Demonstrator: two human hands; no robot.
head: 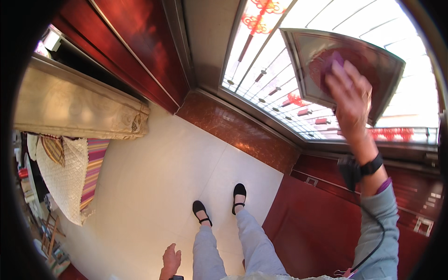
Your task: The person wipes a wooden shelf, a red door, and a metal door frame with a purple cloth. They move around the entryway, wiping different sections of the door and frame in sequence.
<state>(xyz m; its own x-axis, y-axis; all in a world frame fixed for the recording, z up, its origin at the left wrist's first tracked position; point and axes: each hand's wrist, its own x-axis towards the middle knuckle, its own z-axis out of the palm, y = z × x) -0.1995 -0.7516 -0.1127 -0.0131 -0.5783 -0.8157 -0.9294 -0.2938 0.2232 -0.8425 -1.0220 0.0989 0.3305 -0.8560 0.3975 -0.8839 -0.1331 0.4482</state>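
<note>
My right hand (351,98), blurred and raised at the upper right, holds a small purple cloth (336,60) beneath its fingertips. The cloth lies over a framed glass panel (381,68), against a round red decoration (316,66) on it. Part of that decoration is hidden behind my fingers. At the bottom, my left hand (171,259) hangs over the pale floor beside my left leg. It holds nothing, and its thumb stands apart from the fingers.
Bright window glass (266,70) surrounds the panel, with red hanging ornaments showing through. A brown stone sill strip (238,136) edges the white floor (140,196). Dark red panelling (315,213) stands at right. At left are a beige curtain (80,101) and a quilted white cover (66,171).
</note>
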